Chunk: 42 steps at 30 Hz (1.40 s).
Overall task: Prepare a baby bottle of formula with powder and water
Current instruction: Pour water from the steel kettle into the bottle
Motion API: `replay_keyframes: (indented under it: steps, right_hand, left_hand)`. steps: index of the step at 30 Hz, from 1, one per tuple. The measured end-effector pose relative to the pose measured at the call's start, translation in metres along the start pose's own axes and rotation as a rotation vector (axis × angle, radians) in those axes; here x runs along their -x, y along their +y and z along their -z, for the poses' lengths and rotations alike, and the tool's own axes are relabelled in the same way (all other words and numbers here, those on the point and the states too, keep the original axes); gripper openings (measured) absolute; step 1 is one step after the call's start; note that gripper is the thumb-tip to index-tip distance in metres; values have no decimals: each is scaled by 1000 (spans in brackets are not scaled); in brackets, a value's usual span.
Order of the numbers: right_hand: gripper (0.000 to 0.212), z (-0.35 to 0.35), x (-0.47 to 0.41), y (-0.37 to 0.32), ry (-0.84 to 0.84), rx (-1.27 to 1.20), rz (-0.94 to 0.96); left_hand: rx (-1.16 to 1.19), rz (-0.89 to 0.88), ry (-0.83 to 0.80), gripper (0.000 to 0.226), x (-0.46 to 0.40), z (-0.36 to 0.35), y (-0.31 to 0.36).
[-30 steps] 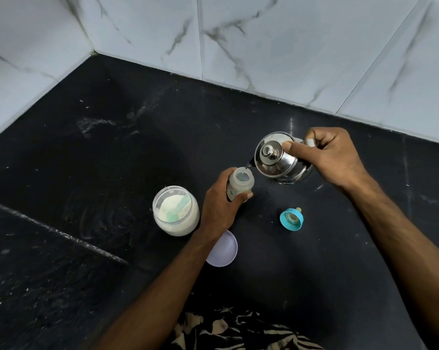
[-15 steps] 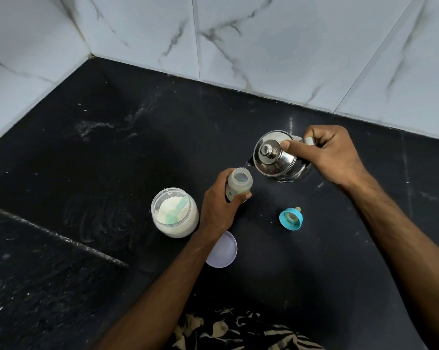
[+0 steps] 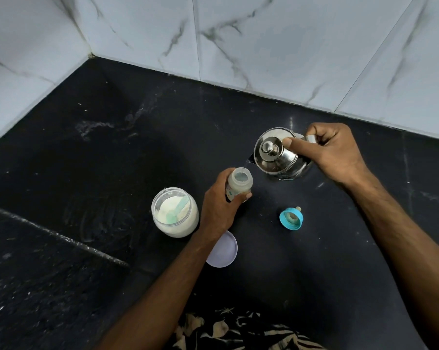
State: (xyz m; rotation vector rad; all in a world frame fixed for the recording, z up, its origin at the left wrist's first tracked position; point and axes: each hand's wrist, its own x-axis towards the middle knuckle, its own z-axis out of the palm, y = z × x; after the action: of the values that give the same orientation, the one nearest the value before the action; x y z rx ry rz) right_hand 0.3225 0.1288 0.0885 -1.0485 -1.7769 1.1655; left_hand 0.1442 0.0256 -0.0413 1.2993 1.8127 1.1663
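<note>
A black stone counter (image 3: 112, 147) met white marble wall tiles (image 3: 263, 46), and above it the right hand (image 3: 337, 155) gripped the handle of a tilted steel kettle (image 3: 276, 157), its thumb pressed on the lid, while a thin stream of water ran from the spout. An open powder jar (image 3: 175, 213) with a green scoop (image 3: 179, 208) stood just left of the left hand (image 3: 221, 205), which curled round the upright baby bottle (image 3: 239, 184) under the spout. A white lid (image 3: 224, 251) lay partly under the left wrist, and the blue teat ring (image 3: 291, 218) lay to the bottle's right.

Black counter (image 3: 112, 152) — powder jar (image 3: 175, 213), white lid (image 3: 224, 251), teal cap (image 3: 291, 218), perhaps nipple.
</note>
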Motion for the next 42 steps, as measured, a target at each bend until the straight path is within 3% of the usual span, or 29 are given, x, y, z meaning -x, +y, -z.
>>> replay_keyframes:
  steps: [42]
  right_hand:
    - [46,3,-1,-1,3,10,9]
  left_hand:
    - [9,-17,9,63,0,1,0]
